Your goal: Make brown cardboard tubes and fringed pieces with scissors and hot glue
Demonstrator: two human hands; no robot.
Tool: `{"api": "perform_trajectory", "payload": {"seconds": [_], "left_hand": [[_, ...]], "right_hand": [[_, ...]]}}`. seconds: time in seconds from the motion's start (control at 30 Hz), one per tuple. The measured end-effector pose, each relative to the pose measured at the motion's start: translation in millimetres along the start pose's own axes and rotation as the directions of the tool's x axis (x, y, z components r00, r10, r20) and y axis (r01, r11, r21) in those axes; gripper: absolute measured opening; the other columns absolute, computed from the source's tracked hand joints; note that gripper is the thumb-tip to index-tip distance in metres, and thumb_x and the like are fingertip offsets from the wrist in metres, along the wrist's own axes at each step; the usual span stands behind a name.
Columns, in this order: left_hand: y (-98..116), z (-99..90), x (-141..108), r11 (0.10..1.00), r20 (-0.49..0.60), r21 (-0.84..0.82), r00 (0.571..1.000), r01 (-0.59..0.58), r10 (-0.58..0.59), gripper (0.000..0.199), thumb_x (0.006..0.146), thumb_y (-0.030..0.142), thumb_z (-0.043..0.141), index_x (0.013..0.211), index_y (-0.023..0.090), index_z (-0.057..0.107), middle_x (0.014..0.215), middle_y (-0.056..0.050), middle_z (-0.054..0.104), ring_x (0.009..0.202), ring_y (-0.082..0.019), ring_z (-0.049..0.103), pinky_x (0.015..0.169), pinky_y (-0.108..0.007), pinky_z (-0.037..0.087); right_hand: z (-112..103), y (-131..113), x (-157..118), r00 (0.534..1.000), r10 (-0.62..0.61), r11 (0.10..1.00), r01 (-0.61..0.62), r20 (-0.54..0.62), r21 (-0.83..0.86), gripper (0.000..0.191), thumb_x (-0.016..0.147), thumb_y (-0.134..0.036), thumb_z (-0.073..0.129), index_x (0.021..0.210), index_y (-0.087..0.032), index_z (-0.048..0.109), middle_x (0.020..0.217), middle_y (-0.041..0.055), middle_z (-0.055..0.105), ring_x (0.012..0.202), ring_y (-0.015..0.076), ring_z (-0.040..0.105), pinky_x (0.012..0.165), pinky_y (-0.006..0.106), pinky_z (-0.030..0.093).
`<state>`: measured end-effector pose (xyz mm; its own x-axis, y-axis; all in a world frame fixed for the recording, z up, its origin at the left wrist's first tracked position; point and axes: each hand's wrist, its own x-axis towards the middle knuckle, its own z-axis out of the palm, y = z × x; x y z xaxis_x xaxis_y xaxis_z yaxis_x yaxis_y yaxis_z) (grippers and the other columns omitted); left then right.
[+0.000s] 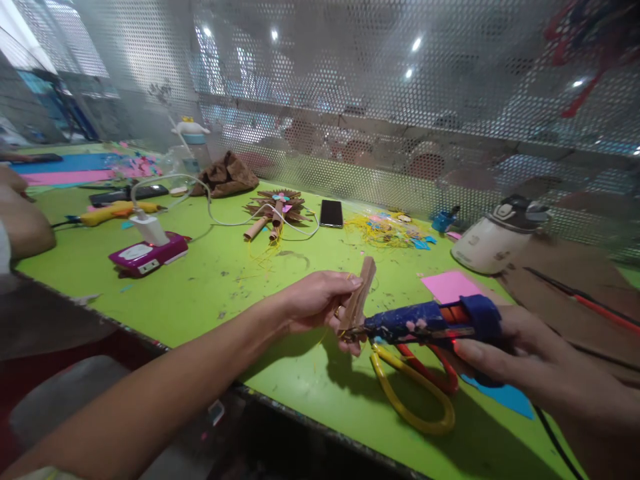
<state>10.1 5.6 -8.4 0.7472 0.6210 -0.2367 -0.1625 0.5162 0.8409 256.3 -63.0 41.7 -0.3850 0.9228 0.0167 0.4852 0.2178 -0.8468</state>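
Note:
My left hand (325, 300) is closed around a folded strip of brown cardboard (361, 293), which tilts up and away. A thin yellow thread hangs near its lower end. In my right hand (525, 353) is a dark blue hot glue gun (415, 323), with a small red light glowing on its side. Its nozzle points left and reaches the lower end of the cardboard; whether they touch I cannot tell. Beneath the glue gun lie scissors with yellow and red handles (440, 427), their blades hidden. Pink paper (450, 287) and blue paper (505, 398) rest nearby.
Across the green table (210, 287) are a cardboard craft piece (277, 207), a phone (331, 214), tangled yellow thread (385, 232) and a white jug (493, 237). A purple power strip (149, 257) and a yellow glue gun (115, 212) lie left, beside another person's arm (25, 220).

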Motion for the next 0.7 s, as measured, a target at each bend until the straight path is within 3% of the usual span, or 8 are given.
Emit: {"api": "perform_trajectory", "payload": {"seconds": [0.17, 0.37, 0.57, 0.63, 0.7], "left_hand": [[-1, -1.5, 1, 1.000, 0.015, 0.001, 1.000, -0.018, 0.018, 0.018, 0.090, 0.027, 0.042, 0.093, 0.011, 0.050, 0.064, -0.005, 0.064, 0.048, -0.020, 0.063, 0.050, -0.039, 0.055], [0, -1.6, -1, 1.000, 0.049, 0.029, 0.999, -0.002, 0.001, 0.017, 0.090, 0.030, 0.043, 0.093, 0.014, 0.048, 0.065, -0.005, 0.065, 0.050, -0.022, 0.065, 0.044, -0.031, 0.051], [-1, -0.7, -2, 0.999, 0.077, 0.047, 0.997, -0.007, 0.003, 0.019, 0.092, 0.033, 0.040, 0.094, 0.015, 0.044, 0.064, -0.006, 0.065, 0.051, -0.022, 0.066, 0.047, -0.031, 0.051], [-1, -0.7, -2, 0.998, 0.103, 0.057, 0.995, -0.011, 0.005, 0.021, 0.092, 0.035, 0.040, 0.093, 0.015, 0.045, 0.064, -0.007, 0.066, 0.049, -0.020, 0.065, 0.046, -0.028, 0.050], [-1, -0.7, -1, 0.998, 0.127, 0.061, 0.992, -0.015, 0.007, 0.022, 0.092, 0.037, 0.040, 0.091, 0.015, 0.045, 0.064, -0.008, 0.067, 0.048, -0.019, 0.065, 0.045, -0.027, 0.048]], "right_hand": [[-2, 3, 1, 0.997, -0.055, 0.997, 0.057, 0.051, -0.050, 0.036, 0.078, -0.049, 0.057, 0.059, -0.019, 0.062, 0.056, 0.0008, 0.053, 0.053, 0.0152, 0.048, 0.045, 0.023, 0.035], [-6, 10, 0, 0.995, -0.066, 0.998, 0.066, 0.077, 0.007, 0.031, 0.080, -0.045, 0.057, 0.063, -0.020, 0.065, 0.052, -0.0006, 0.051, 0.047, 0.0127, 0.044, 0.040, 0.022, 0.029], [-9, 13, 1, 0.991, -0.038, 0.999, 0.034, 0.129, 0.038, 0.038, 0.082, -0.046, 0.054, 0.060, -0.018, 0.065, 0.049, 0.0001, 0.048, 0.045, 0.0115, 0.040, 0.038, 0.022, 0.024], [-9, 13, 2, 0.994, -0.024, 0.999, 0.019, 0.111, 0.046, 0.043, 0.082, -0.049, 0.054, 0.055, -0.017, 0.062, 0.048, -0.0003, 0.045, 0.045, 0.0112, 0.037, 0.039, 0.023, 0.023], [-7, 13, 3, 0.999, 0.034, 0.997, -0.034, 0.014, 0.062, 0.045, 0.078, -0.053, 0.057, 0.052, -0.016, 0.057, 0.048, -0.0013, 0.041, 0.045, 0.0108, 0.034, 0.041, 0.024, 0.022]]}}
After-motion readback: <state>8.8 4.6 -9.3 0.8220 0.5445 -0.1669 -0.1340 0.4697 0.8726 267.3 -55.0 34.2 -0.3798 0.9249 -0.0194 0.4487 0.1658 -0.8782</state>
